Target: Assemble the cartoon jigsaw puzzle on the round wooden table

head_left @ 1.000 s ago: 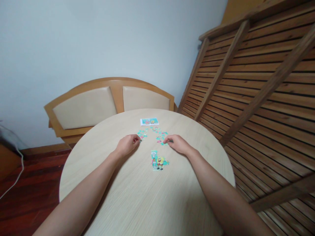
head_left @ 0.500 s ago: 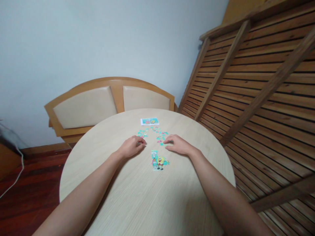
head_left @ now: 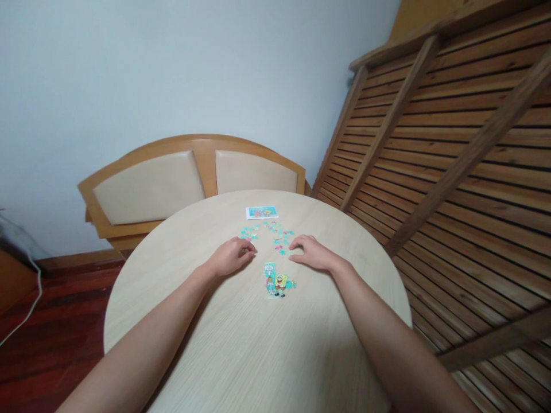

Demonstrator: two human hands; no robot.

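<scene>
My left hand (head_left: 233, 256) rests on the table left of the loose puzzle pieces (head_left: 282, 236), fingers curled in toward the thumb. Whatever those fingers may hold is hidden. On the other side, my right hand (head_left: 313, 252) is beside the pieces with its thumb and forefinger apart and nothing between them. Between my forearms lies a partly joined jigsaw puzzle (head_left: 280, 283) showing a yellow square cartoon figure and a pale figure on turquoise. A second cluster of small turquoise pieces (head_left: 249, 232) is just beyond my left hand.
A picture card (head_left: 262, 213) with cartoon figures lies beyond the pieces on the round wooden table (head_left: 241, 355). Behind the table stands a padded headboard (head_left: 148, 188). A slatted wooden frame (head_left: 430, 143) leans along the right side.
My right fingertips have drawn back slightly from the loose pieces, and the forefinger is a little higher. My left hand and the joined puzzle look the same.
</scene>
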